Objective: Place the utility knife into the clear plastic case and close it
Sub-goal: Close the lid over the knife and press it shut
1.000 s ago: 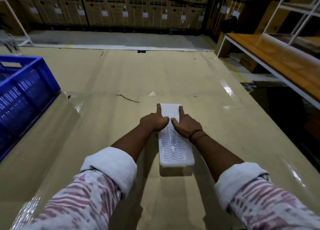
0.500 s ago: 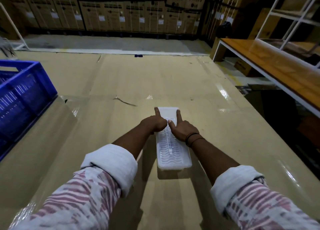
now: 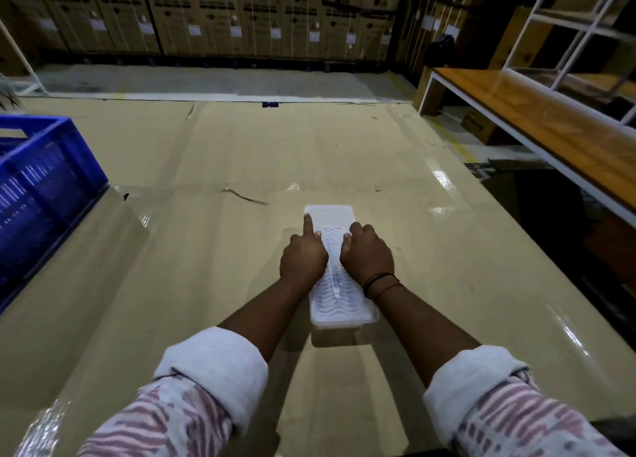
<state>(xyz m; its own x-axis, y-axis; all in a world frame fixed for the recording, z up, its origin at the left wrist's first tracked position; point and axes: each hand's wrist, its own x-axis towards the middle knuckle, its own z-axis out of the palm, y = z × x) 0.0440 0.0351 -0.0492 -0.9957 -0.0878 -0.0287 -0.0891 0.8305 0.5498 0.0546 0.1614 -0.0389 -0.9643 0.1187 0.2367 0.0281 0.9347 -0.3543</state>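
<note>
So there's this big work surface (image 3: pixel 213 284) wrapped in tan cardboard and glossy clear film that's catching glare all over, and it's taking up most of the view. Stacked cardboard boxes (image 3: pixel 241 12) are lining the back wall, a wooden bench (image 3: pixel 550 126) with a white frame is running along the right side, and a blue crate (image 3: pixel 44 181) is sitting on the left edge of the surface, well apart from everything else. Both arms are reaching forward with striped sleeves (image 3: pixel 179 408) rolled up to white cuffs. The clear plastic case (image 3: pixel 339 305) is lying flat near the middle of the surface, long way pointing away from the person, lid down as far as I can tell. The left hand (image 3: pixel 303 260) is resting on the left side of the lid with the fingers curled in and just the index finger sticking straight out toward the far left corner. The right hand (image 3: pixel 366 257) is pressing on the right side, fingers bent with the tips on the lid, thumb lying along the ribbed top, and there's a thin dark band (image 3: pixel 380 283) on that wrist. Neither hand is wrapping around anything, both are just pushing down on top. The utility knife is presumably inside, but honestly I'm not seeing it clearly through the wavy lid, so can't tell.
</note>
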